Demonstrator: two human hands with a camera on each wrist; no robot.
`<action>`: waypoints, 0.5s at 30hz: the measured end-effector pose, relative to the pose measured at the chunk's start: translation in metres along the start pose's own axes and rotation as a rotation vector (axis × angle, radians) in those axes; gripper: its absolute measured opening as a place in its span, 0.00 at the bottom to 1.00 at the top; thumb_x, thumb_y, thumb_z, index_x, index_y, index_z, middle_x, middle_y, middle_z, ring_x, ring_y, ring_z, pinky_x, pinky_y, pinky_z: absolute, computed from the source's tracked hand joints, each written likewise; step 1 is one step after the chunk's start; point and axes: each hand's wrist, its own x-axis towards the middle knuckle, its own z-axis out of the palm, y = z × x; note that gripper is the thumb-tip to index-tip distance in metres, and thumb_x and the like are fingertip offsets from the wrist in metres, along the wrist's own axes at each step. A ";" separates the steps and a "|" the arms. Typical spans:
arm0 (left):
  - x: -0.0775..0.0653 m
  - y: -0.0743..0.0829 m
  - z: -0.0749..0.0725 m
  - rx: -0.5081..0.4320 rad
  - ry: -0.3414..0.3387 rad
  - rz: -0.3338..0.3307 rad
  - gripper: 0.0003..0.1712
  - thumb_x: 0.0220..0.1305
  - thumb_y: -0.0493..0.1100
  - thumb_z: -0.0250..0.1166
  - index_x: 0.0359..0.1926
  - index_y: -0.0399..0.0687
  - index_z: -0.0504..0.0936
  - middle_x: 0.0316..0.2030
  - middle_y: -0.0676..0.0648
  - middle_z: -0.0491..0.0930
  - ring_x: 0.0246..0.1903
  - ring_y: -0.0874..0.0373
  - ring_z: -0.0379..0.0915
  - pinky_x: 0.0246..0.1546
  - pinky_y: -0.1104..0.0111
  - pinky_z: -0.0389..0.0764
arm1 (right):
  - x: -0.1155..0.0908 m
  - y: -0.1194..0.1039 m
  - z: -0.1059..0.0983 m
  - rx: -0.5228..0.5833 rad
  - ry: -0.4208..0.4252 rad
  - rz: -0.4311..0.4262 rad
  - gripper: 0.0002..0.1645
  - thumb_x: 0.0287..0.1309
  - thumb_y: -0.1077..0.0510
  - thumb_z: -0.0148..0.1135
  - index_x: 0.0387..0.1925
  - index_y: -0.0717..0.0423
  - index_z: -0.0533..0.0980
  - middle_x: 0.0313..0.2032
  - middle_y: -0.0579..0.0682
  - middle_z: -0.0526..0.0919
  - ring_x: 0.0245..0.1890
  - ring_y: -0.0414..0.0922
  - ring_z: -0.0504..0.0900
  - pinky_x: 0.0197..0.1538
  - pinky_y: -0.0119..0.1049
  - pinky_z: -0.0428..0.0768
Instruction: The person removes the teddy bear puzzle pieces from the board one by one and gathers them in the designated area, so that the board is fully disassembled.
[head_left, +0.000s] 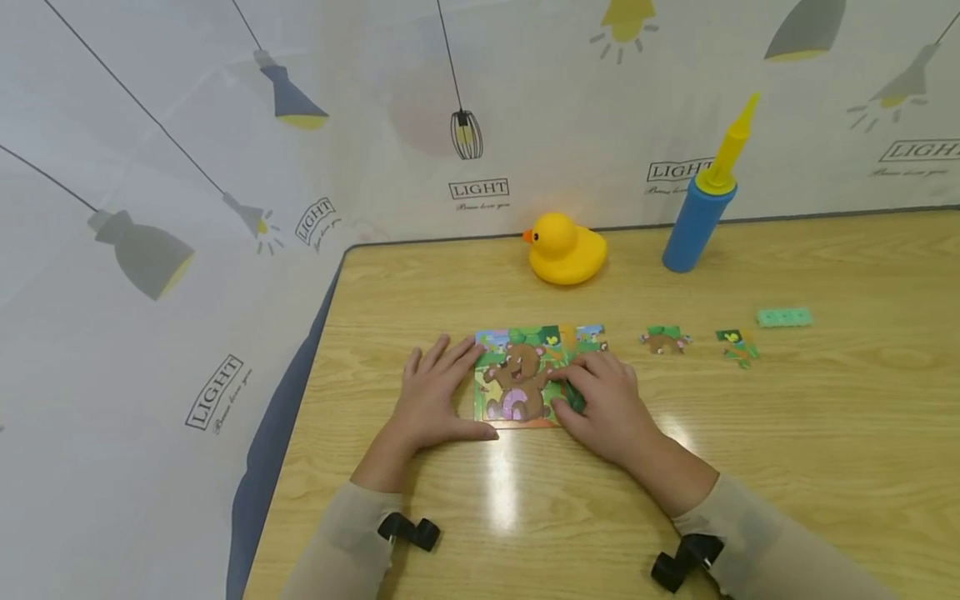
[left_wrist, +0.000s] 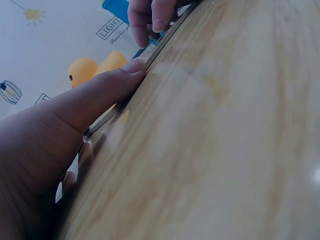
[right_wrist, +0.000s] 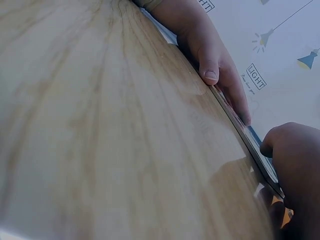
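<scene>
A bear jigsaw puzzle (head_left: pixel 517 383) lies on the wooden table. My left hand (head_left: pixel 435 400) rests at its left side, fingers extended along the upper left edge and thumb along the lower edge; the left wrist view shows that thumb (left_wrist: pixel 107 90) against the rim. My right hand (head_left: pixel 611 408) is over the puzzle's right side, with bent index finger and thumb around a dark green puzzle piece (head_left: pixel 576 398). This hand hides part of the right edge. Another piece (head_left: pixel 591 337) lies at the upper right corner.
Two loose puzzle pieces, one brown and green (head_left: pixel 665 340), one with a yellow bird (head_left: pixel 738 347), lie to the right. Beyond them is a mint-green toy brick (head_left: pixel 784 317). A yellow rubber duck (head_left: pixel 566 254) and a blue hand pump (head_left: pixel 697 229) stand near the wall.
</scene>
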 end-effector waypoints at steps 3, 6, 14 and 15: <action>0.000 0.000 0.000 -0.005 -0.004 -0.004 0.76 0.40 0.85 0.75 0.86 0.62 0.56 0.85 0.58 0.48 0.84 0.46 0.33 0.77 0.36 0.31 | 0.000 0.000 0.000 0.004 -0.002 0.005 0.17 0.60 0.51 0.73 0.50 0.49 0.89 0.45 0.47 0.81 0.48 0.52 0.76 0.48 0.56 0.69; 0.000 0.000 0.000 -0.005 -0.010 -0.005 0.76 0.40 0.85 0.74 0.86 0.62 0.56 0.85 0.58 0.48 0.84 0.46 0.33 0.77 0.36 0.31 | 0.000 0.000 0.001 0.004 0.003 -0.003 0.17 0.59 0.52 0.73 0.50 0.49 0.89 0.45 0.47 0.81 0.47 0.52 0.76 0.47 0.56 0.70; 0.001 0.000 -0.002 0.006 -0.006 -0.004 0.76 0.41 0.84 0.75 0.86 0.62 0.56 0.85 0.58 0.49 0.84 0.46 0.34 0.77 0.35 0.32 | 0.002 0.001 0.001 0.021 0.014 -0.018 0.17 0.59 0.52 0.74 0.49 0.50 0.89 0.45 0.47 0.81 0.46 0.51 0.75 0.48 0.55 0.69; 0.001 0.001 -0.001 0.004 -0.010 -0.006 0.76 0.41 0.84 0.75 0.86 0.62 0.56 0.85 0.58 0.49 0.84 0.46 0.33 0.77 0.36 0.31 | 0.002 0.001 0.001 0.024 0.015 -0.019 0.17 0.59 0.52 0.74 0.49 0.50 0.89 0.44 0.47 0.81 0.46 0.51 0.75 0.47 0.54 0.69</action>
